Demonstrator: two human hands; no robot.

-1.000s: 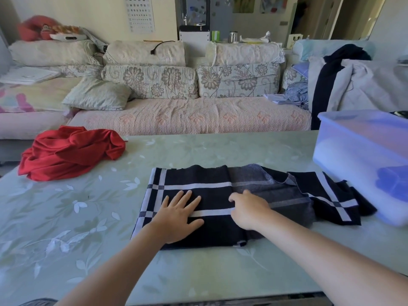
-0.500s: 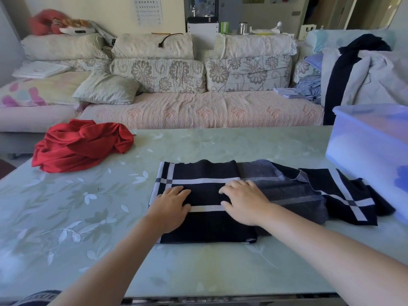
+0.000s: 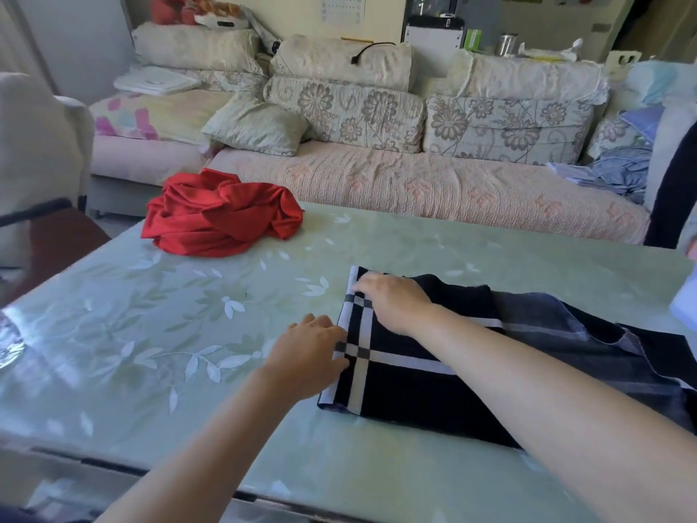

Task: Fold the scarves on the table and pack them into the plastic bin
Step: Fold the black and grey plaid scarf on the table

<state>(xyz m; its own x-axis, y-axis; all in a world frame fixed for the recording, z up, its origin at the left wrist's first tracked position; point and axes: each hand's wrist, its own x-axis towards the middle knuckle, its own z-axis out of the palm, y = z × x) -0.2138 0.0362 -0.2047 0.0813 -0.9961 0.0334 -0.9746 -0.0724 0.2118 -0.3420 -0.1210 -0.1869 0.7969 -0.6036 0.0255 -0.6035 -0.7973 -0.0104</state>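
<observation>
A black scarf (image 3: pixel 407 394) with white stripes lies partly folded on the pale green table (image 3: pixel 188 334), and its grey underside shows towards the right. My left hand (image 3: pixel 307 352) is at the scarf's near left edge, with fingers curled onto the hem. My right hand (image 3: pixel 392 302) reaches across to the far left corner, and its fingers are bent over that corner. A crumpled red scarf (image 3: pixel 222 217) sits at the table's far left. Only a sliver of the plastic bin (image 3: pixel 685 296) shows at the right border.
A floral sofa (image 3: pixel 415 183) with cushions runs behind the table. Clothes are piled at its right end (image 3: pixel 618 171). A pale armchair (image 3: pixel 37 145) stands to the left, and the table's near edge (image 3: pixel 264 496) is close to me.
Both hands slid left from the middle of the black scarf to its left edge. The view swung left, pushing the bin almost out of sight.
</observation>
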